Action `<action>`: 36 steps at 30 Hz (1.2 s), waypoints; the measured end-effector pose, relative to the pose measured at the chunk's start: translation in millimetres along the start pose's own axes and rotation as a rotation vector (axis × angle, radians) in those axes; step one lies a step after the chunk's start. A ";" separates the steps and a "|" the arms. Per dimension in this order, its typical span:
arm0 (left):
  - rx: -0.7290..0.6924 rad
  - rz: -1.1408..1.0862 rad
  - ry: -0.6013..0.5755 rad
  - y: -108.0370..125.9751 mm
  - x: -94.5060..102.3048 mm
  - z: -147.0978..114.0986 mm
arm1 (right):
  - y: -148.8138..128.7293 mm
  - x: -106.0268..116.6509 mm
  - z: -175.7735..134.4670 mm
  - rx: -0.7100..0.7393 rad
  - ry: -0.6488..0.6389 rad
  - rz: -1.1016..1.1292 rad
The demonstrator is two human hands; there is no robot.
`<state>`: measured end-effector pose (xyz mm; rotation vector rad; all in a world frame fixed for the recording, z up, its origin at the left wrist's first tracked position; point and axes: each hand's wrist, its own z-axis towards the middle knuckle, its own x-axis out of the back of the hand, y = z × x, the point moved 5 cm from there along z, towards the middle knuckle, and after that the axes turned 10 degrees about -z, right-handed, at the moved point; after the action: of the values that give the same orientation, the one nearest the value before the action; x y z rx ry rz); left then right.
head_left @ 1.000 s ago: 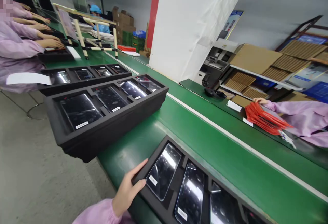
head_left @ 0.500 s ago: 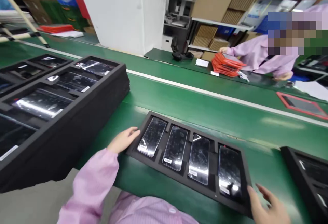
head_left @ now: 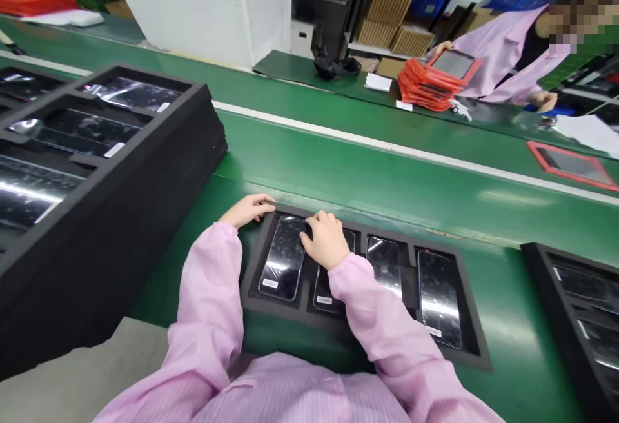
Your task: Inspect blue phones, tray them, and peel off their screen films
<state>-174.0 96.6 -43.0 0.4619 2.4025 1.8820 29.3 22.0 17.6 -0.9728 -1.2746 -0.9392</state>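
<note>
A shallow black foam tray (head_left: 302, 313) lies flat on a green bench (head_left: 358, 146), right in front of the person, with four dark glossy panels in its slots; the left hand (head_left: 248, 209) touches its far left corner, fingers close together; the right hand (head_left: 326, 239), fingers curled narrow, is over the upper end between the leftmost panel (head_left: 283, 262) and the second panel (head_left: 329, 287); whether either hand grips, I cannot tell; the right hand and sleeve (head_left: 387, 326) block part of the middle panels; a tall black tray stack (head_left: 126, 216) stands close on the left; another black tray (head_left: 541, 294) sits to the right; across the bench, a co-worker's pink sleeve (head_left: 500, 42) is beside piled red-edged pieces (head_left: 425, 88).
</note>
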 end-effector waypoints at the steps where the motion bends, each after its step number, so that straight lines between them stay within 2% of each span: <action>1: 0.006 -0.011 -0.021 0.0 2.2 -0.6 | -3.4 -3.5 5.7 -0.017 0.004 -0.004; 5: 0.029 -0.052 -0.106 2.4 8.5 1.5 | -5.4 -11.3 11.4 0.014 0.051 0.012; 8: 0.016 -0.074 -0.118 4.5 7.8 6.5 | -3.5 -10.4 11.9 0.050 0.092 0.001; 14: -0.165 -0.118 0.101 9.5 5.3 20.0 | -10.7 -11.0 16.3 0.090 0.159 -0.009; 17: -0.204 -0.108 0.109 12.2 3.7 22.2 | -15.4 -14.6 16.5 0.132 0.144 -0.004; 22: -0.190 -0.128 0.085 13.7 6.2 21.8 | -12.7 -13.6 15.9 0.167 0.138 0.011; 28: -0.182 -0.139 0.105 12.3 7.3 22.3 | -7.9 -9.8 15.0 0.259 0.155 0.150; 33: -0.205 -0.186 0.146 11.9 9.6 22.4 | -3.9 -3.8 12.3 0.406 0.087 0.264; 36: -0.205 -0.187 0.148 11.0 10.2 22.6 | 4.8 0.3 9.9 0.414 0.030 0.318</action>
<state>-176.4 122.9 -36.8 0.0841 2.2108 2.1114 30.7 32.8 18.1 -0.7975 -1.1834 -0.4191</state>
